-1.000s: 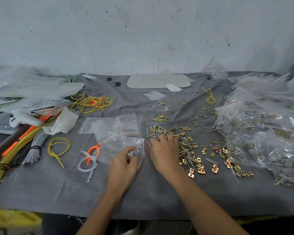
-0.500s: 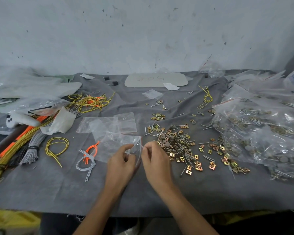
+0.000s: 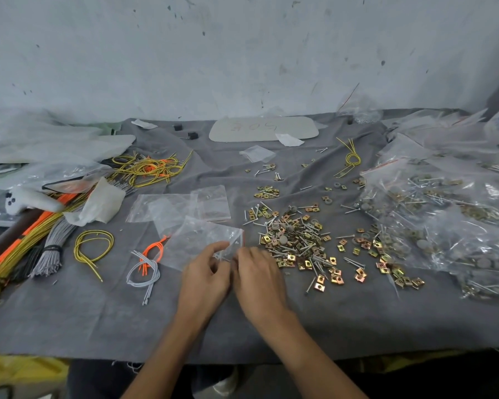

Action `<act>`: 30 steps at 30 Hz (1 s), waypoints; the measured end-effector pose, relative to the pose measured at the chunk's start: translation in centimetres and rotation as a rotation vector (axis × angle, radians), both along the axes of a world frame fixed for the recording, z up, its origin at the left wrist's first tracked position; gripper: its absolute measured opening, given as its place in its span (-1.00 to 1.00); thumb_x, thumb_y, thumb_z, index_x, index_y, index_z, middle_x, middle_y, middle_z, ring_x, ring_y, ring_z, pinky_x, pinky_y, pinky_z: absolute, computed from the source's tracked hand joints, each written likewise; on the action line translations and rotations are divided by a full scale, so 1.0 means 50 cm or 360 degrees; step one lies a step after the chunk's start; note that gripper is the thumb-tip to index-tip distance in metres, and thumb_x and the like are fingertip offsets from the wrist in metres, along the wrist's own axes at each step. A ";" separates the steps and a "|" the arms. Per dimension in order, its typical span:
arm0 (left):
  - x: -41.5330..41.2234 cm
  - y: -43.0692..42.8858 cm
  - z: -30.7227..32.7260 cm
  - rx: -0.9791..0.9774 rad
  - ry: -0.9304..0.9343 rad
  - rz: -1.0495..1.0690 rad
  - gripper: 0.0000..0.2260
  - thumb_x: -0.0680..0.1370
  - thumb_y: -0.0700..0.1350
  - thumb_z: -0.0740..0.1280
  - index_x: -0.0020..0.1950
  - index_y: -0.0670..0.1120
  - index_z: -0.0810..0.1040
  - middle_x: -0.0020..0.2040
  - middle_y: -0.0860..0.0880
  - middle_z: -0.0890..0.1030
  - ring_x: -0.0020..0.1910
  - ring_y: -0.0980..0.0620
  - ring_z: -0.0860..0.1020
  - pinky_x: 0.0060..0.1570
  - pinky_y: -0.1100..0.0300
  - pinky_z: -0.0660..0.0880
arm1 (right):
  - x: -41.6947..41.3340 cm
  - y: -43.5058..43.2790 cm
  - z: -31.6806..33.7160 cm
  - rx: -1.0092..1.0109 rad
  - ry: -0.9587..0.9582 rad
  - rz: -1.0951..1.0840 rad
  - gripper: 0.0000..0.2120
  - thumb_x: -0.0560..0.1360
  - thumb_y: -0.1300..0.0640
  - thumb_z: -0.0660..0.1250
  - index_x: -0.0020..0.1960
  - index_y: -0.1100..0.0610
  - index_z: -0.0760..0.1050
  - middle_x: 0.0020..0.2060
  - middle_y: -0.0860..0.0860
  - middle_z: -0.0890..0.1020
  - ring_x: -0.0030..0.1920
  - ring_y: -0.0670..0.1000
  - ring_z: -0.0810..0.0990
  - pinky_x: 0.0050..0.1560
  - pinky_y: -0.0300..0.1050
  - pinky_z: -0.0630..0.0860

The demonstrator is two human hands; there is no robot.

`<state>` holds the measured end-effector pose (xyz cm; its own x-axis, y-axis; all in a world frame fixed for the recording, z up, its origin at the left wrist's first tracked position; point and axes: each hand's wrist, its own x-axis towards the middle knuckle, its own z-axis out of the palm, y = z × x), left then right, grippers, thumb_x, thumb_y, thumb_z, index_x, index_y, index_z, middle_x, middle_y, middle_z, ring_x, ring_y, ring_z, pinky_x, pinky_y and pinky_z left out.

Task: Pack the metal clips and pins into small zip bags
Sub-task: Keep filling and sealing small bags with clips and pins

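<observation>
– Grey cloth covers the tabletop. Where on it are the person's hands?
– Low in the middle of the frame, side by side and nearly touching. The left hand pinches the near edge of a small zip bag between thumb and fingers.
– And the other one?
– The right hand sits just right of it, with its fingers curled down at the mouth of the same bag. The back of the hand hides whether they grip the bag, a pin or nothing, so that cannot be told.
– How does the bag lie?
– It is clear and crumpled, resting on the cloth and stretching up and left from the hands, with a reddish strip at its right edge.
– And the metal parts?
– A loose pile of brass-coloured clips and silver pins lies just right of the hands, thinning out toward the right. At the right edge of the frame heap filled bags. Just above the held bag lie empty flat bags. To its left sit a bundle of orange and grey wires and, further left, a yellow wire loop.
</observation>
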<state>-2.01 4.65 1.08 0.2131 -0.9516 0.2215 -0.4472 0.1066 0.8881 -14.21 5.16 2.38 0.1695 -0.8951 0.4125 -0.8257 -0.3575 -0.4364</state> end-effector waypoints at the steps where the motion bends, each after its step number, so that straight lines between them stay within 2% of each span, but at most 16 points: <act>1: 0.000 0.001 0.001 -0.0007 -0.0013 0.0001 -0.55 0.32 0.09 0.21 0.17 0.09 0.61 -0.41 -0.05 0.60 -0.42 0.07 0.54 -0.31 0.05 0.53 | 0.000 0.001 0.000 -0.0003 0.0035 0.0014 -0.88 0.63 0.13 0.20 0.07 0.12 0.49 -0.01 0.06 0.58 0.01 0.09 0.51 0.04 -0.02 0.44; 5: -0.001 0.002 0.004 -0.0011 -0.0025 -0.0003 -0.53 0.32 0.10 0.20 0.17 0.07 0.62 -0.40 -0.05 0.60 -0.42 0.10 0.53 -0.31 0.08 0.52 | -0.001 0.004 0.003 0.0001 0.0084 0.0015 -0.86 0.62 0.16 0.20 0.12 0.11 0.50 0.02 0.05 0.56 0.03 0.09 0.50 0.07 -0.03 0.43; 8: 0.000 -0.001 0.001 0.0003 -0.0050 0.0005 -0.60 0.37 0.03 0.24 0.18 0.08 0.62 -0.36 -0.03 0.63 -0.36 0.06 0.59 -0.23 0.01 0.57 | -0.005 0.005 0.008 0.0019 0.0081 0.0118 -0.82 0.59 0.19 0.21 0.16 0.09 0.50 0.03 0.04 0.60 0.03 0.09 0.51 0.08 -0.05 0.38; 10: 0.004 -0.003 -0.002 0.0000 -0.0055 0.0024 -0.61 0.38 0.05 0.23 0.16 0.09 0.62 -0.34 -0.02 0.65 -0.32 0.05 0.61 -0.19 -0.02 0.58 | -0.010 0.007 0.012 0.0074 -0.0018 0.0269 -0.75 0.56 0.22 0.22 0.21 0.06 0.48 0.03 0.03 0.63 0.02 0.10 0.50 0.03 -0.08 0.31; 12: 0.006 -0.004 -0.004 0.0008 -0.0051 0.0038 -0.60 0.37 0.07 0.21 0.15 0.12 0.62 -0.31 0.02 0.67 -0.29 0.08 0.63 -0.18 0.00 0.58 | -0.014 0.008 0.015 0.0153 -0.0168 0.0361 -0.70 0.55 0.23 0.22 0.26 0.04 0.44 0.05 0.03 0.65 0.04 0.11 0.49 0.02 -0.05 0.35; 16: 0.006 -0.005 -0.003 -0.0001 -0.0047 0.0032 -0.60 0.37 0.05 0.21 0.16 0.11 0.61 -0.39 0.02 0.62 -0.40 0.09 0.56 -0.30 0.06 0.52 | -0.022 0.006 0.012 0.0128 -0.0286 0.0254 -0.79 0.60 0.12 0.22 0.20 -0.01 0.51 0.04 -0.07 0.65 0.05 0.02 0.48 0.09 -0.03 0.42; 18: 0.007 -0.005 -0.003 -0.0029 -0.0072 0.0041 -0.61 0.39 0.01 0.21 0.17 0.09 0.62 -0.46 0.03 0.54 -0.47 0.13 0.47 -0.36 0.18 0.44 | -0.040 0.004 0.008 0.0041 -0.0198 0.0128 -0.86 0.58 0.12 0.26 0.10 0.00 0.56 -0.03 -0.07 0.63 0.01 0.01 0.46 0.07 -0.04 0.42; 21: 0.007 -0.006 -0.004 -0.0010 -0.0067 0.0054 -0.65 0.42 -0.03 0.24 0.16 0.09 0.62 -0.48 0.04 0.49 -0.48 0.14 0.42 -0.37 0.15 0.40 | -0.082 -0.011 0.006 -0.0126 -0.0063 -0.0124 -0.94 0.54 0.13 0.34 -0.02 0.05 0.58 -0.10 -0.02 0.57 -0.05 0.06 0.46 0.00 -0.01 0.42; 26: 0.006 -0.005 -0.003 0.0027 -0.0029 0.0062 -0.67 0.43 -0.03 0.24 0.15 0.11 0.62 -0.44 -0.03 0.52 -0.45 0.09 0.46 -0.31 0.04 0.45 | -0.132 -0.043 0.014 -0.0022 0.0147 -0.0326 -0.88 0.57 0.00 0.26 0.03 0.00 0.52 -0.01 -0.03 0.52 0.00 0.02 0.41 0.05 -0.06 0.37; 30: 0.006 -0.005 -0.004 0.0010 -0.0008 0.0061 -0.69 0.43 -0.04 0.24 0.13 0.12 0.62 -0.47 0.00 0.48 -0.46 0.12 0.42 -0.35 0.08 0.40 | -0.135 -0.048 0.012 0.0065 0.0287 -0.0329 -0.77 0.60 -0.09 0.19 0.18 -0.05 0.49 0.10 -0.04 0.51 0.10 0.02 0.40 0.13 -0.05 0.36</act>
